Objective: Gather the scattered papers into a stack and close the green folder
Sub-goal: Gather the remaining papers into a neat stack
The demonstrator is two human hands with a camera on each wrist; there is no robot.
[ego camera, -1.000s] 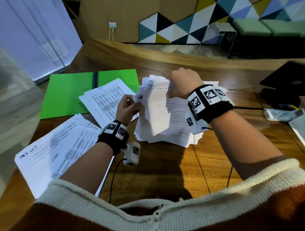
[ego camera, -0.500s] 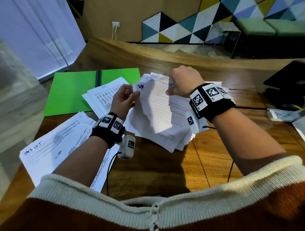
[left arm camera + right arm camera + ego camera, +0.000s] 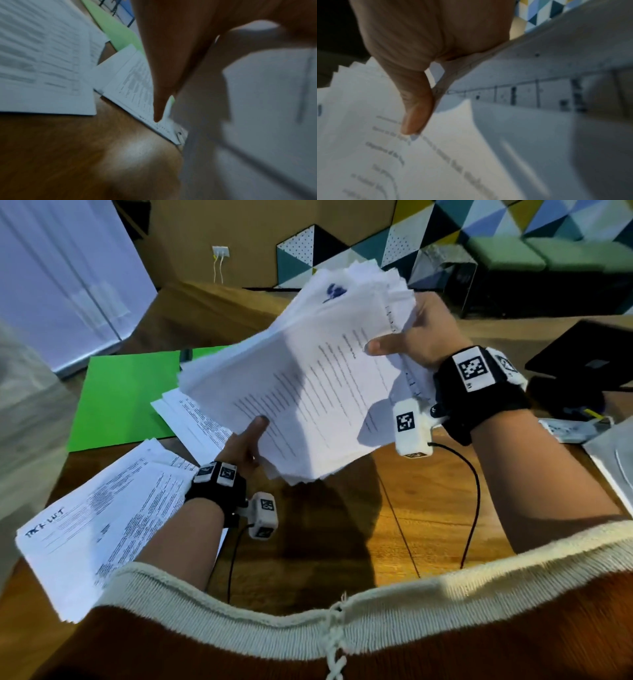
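Note:
A thick, uneven bundle of printed papers (image 3: pixel 308 385) is held up in the air above the wooden table (image 3: pixel 342 535), tilted toward me. My right hand (image 3: pixel 407 337) grips its upper right edge, thumb on top (image 3: pixel 414 116). My left hand (image 3: pixel 245 445) holds its lower left edge, thumb on the sheet and fingers hidden beneath. The green folder (image 3: pixel 123 398) lies open and flat at the back left. A second set of papers (image 3: pixel 195 419) overlaps the folder's near edge. Another spread of sheets (image 3: pixel 99 518) lies at the near left.
A black laptop-like object (image 3: pixel 582 354) and a white power strip (image 3: pixel 568 429) sit at the right. A white sheet or cover (image 3: pixel 613 460) pokes in at the right edge. Cables from the wrist cameras trail over the table in front of me.
The bundle went from resting on the table to being lifted high and tilted, held in both hands. My left hand shifted from its top left corner to its lower left edge.

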